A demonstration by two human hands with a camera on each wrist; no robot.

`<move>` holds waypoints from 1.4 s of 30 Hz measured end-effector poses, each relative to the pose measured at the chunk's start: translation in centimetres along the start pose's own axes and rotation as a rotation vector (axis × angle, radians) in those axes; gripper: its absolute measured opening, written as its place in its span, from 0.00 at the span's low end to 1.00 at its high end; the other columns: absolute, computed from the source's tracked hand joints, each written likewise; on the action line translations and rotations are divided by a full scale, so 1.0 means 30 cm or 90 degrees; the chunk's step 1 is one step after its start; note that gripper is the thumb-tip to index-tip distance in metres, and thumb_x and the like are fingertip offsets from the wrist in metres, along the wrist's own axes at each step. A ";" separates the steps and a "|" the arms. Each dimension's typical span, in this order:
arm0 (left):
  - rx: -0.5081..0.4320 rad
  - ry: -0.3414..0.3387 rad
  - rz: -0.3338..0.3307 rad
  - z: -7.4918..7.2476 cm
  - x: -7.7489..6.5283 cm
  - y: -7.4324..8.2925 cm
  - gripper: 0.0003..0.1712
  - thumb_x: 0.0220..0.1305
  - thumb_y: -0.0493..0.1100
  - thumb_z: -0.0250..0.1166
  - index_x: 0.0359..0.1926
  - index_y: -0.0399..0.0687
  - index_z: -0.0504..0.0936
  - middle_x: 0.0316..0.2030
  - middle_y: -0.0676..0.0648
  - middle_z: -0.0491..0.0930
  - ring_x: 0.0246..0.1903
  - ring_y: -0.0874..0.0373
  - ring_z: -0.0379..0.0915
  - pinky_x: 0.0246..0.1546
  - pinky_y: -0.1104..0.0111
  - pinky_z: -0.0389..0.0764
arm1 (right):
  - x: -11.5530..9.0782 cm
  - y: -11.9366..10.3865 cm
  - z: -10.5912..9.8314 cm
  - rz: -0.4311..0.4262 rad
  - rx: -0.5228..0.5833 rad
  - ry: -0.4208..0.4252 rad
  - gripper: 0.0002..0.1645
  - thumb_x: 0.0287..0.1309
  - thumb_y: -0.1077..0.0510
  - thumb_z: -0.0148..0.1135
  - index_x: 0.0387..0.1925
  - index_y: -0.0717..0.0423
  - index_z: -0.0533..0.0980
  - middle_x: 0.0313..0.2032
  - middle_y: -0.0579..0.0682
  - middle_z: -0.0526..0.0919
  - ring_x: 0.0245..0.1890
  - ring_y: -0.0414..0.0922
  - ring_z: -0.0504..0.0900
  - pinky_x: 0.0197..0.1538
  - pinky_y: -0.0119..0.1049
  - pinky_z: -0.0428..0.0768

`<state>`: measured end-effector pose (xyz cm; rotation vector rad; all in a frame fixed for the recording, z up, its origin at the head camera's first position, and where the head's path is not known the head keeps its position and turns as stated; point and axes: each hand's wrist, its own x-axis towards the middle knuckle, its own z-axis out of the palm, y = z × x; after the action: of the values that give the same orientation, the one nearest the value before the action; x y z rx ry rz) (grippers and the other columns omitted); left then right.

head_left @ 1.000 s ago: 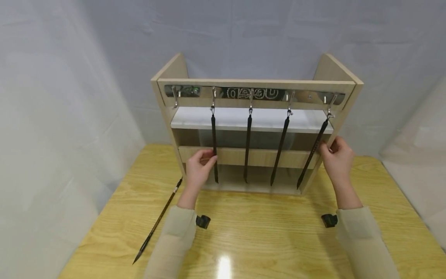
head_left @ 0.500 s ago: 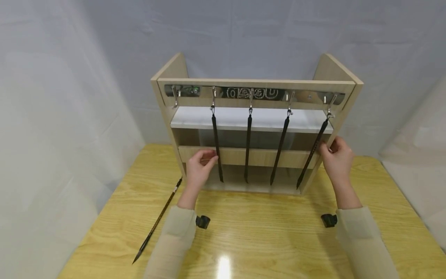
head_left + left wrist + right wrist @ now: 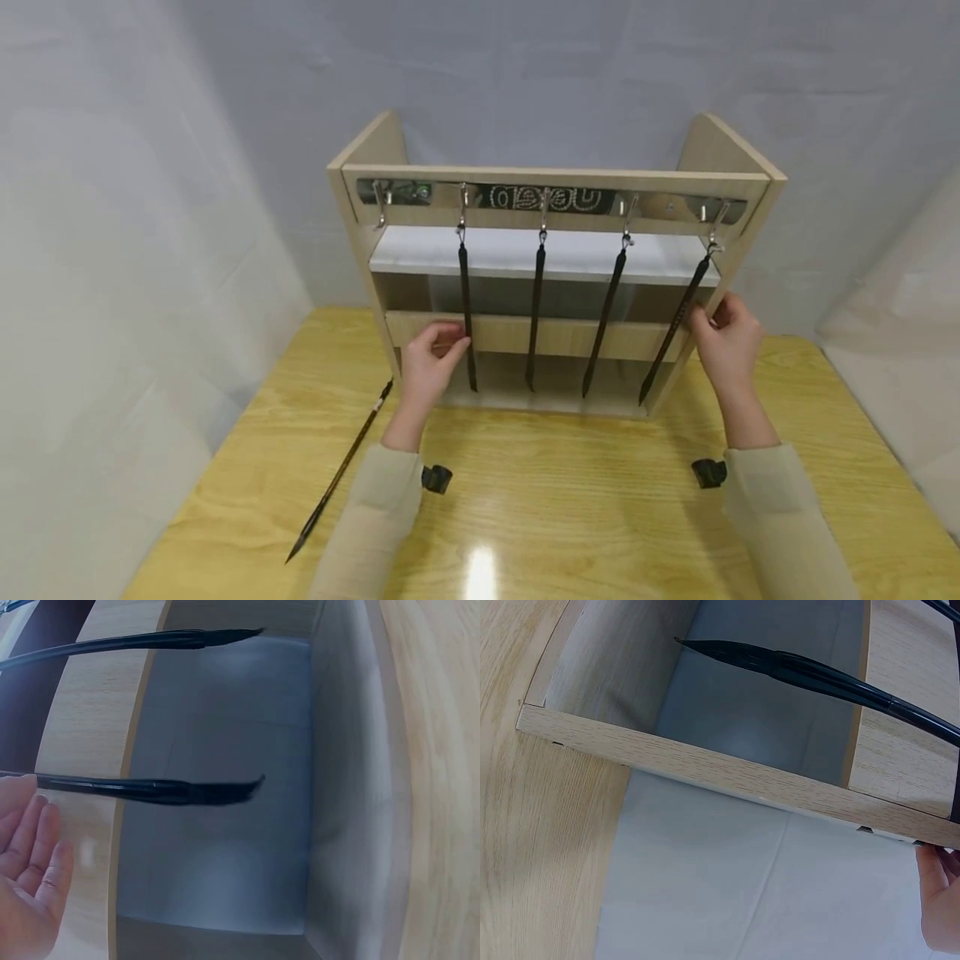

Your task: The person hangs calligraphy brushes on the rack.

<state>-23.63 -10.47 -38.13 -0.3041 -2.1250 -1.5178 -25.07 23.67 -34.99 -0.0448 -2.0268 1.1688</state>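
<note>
Several dark ink brushes hang by loops from the hooks of a wooden shelf. My left hand is at the leftmost hanging brush, thumb and index tips right at its handle. In the left wrist view my left hand has its fingers relaxed, and the thumb tip overlaps the handle of the brush. My right hand grips the shelf's right side panel, beside the rightmost brush. In the right wrist view its fingers lie along the panel's outer side, partly out of frame.
Another ink brush lies on the wooden table, left of the left forearm. A metal hook rail runs across the shelf front, its leftmost hook bare. Pale sheeting hangs behind.
The leftmost hanging brush swings at its lower end, first right, then slightly back left. Both hands stay nearly in place, and the view shifts slightly.
</note>
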 end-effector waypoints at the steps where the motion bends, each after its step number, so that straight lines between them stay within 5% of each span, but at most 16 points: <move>1: 0.004 0.001 0.008 -0.001 -0.002 -0.003 0.09 0.51 0.32 0.64 0.35 0.31 0.78 0.32 0.37 0.79 0.32 0.48 0.77 0.33 0.64 0.78 | 0.000 0.001 -0.001 0.000 -0.002 0.002 0.11 0.48 0.67 0.53 0.33 0.73 0.74 0.27 0.64 0.79 0.21 0.20 0.68 0.24 0.14 0.66; 5: 0.018 0.004 0.022 -0.008 -0.014 -0.051 0.09 0.50 0.32 0.65 0.34 0.32 0.78 0.30 0.39 0.79 0.30 0.49 0.77 0.31 0.65 0.79 | -0.001 0.007 -0.003 -0.002 -0.015 0.003 0.10 0.48 0.66 0.54 0.32 0.71 0.75 0.27 0.63 0.79 0.21 0.21 0.68 0.23 0.14 0.66; 12: 0.024 -0.033 -0.037 -0.052 -0.052 -0.086 0.10 0.52 0.33 0.64 0.36 0.32 0.78 0.33 0.40 0.79 0.32 0.51 0.75 0.34 0.66 0.78 | -0.003 0.011 -0.006 0.001 -0.013 -0.003 0.11 0.49 0.66 0.53 0.33 0.71 0.75 0.28 0.64 0.79 0.22 0.20 0.68 0.24 0.14 0.66; 16: 0.060 -0.049 -0.032 -0.086 -0.071 -0.100 0.10 0.51 0.33 0.64 0.36 0.32 0.78 0.32 0.40 0.79 0.32 0.50 0.75 0.33 0.64 0.78 | -0.001 0.007 -0.008 0.003 -0.012 -0.004 0.11 0.49 0.65 0.53 0.34 0.71 0.75 0.29 0.63 0.79 0.23 0.20 0.68 0.24 0.14 0.66; 28: 0.151 -0.086 -0.046 -0.211 -0.137 -0.154 0.09 0.49 0.31 0.65 0.35 0.34 0.78 0.32 0.41 0.79 0.32 0.51 0.75 0.33 0.62 0.78 | 0.002 0.005 -0.007 0.016 -0.008 -0.013 0.13 0.49 0.64 0.53 0.35 0.71 0.75 0.31 0.62 0.80 0.29 0.36 0.78 0.27 0.15 0.68; 42: 0.271 -0.141 -0.091 -0.379 -0.230 -0.199 0.11 0.50 0.31 0.64 0.36 0.33 0.77 0.33 0.38 0.78 0.33 0.48 0.75 0.30 0.62 0.78 | 0.001 -0.005 -0.004 0.024 0.013 -0.021 0.12 0.50 0.65 0.54 0.34 0.73 0.73 0.32 0.63 0.79 0.28 0.28 0.74 0.27 0.14 0.68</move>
<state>-17.44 -22.40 -43.78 -0.1767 -2.6260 -1.1009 -24.96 23.69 -34.83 -0.0532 -2.0511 1.2209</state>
